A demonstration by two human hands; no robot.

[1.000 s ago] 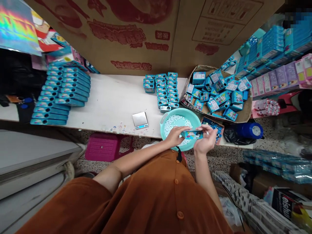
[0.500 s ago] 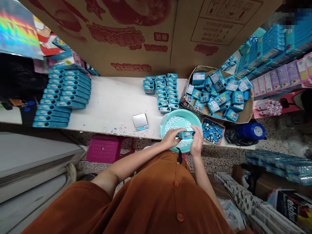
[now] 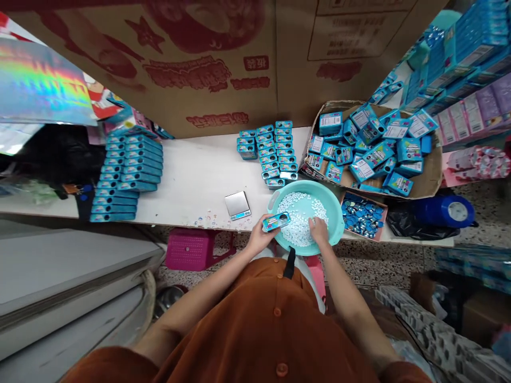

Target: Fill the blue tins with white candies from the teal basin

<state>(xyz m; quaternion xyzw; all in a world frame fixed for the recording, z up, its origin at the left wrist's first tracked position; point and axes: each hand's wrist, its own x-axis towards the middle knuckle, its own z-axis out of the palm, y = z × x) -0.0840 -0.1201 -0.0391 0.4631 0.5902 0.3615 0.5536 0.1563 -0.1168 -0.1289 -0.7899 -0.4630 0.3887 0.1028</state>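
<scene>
My left hand [image 3: 259, 235] is closed around a small blue box [image 3: 276, 221] with a colourful label, tilted at the left rim of a turquoise basin [image 3: 338, 226]. A round dark opening shows at the box's right end. Small white pellets [image 3: 297, 230] lie spread over the bottom of the basin. My right hand [image 3: 319, 232] reaches down into the basin, its fingers bunched against the pellets; the fingertips are hidden, so what they hold cannot be seen. Rows of similar blue boxes [image 3: 266, 151] stand on the white table [image 3: 191, 175] behind the basin.
A small digital scale [image 3: 237, 205] sits left of the basin. At the right are a carton [image 3: 429, 173] of loose blue boxes and a tray [image 3: 382, 226] of blue and silver pieces. Stacked blue boxes [image 3: 130, 173] stand at the left; a large cardboard box [image 3: 223, 74] rises behind.
Both hands were together on the box over the basin. My left hand has carried the box left to the rim, while my right hand has let go and lowered into the pellets.
</scene>
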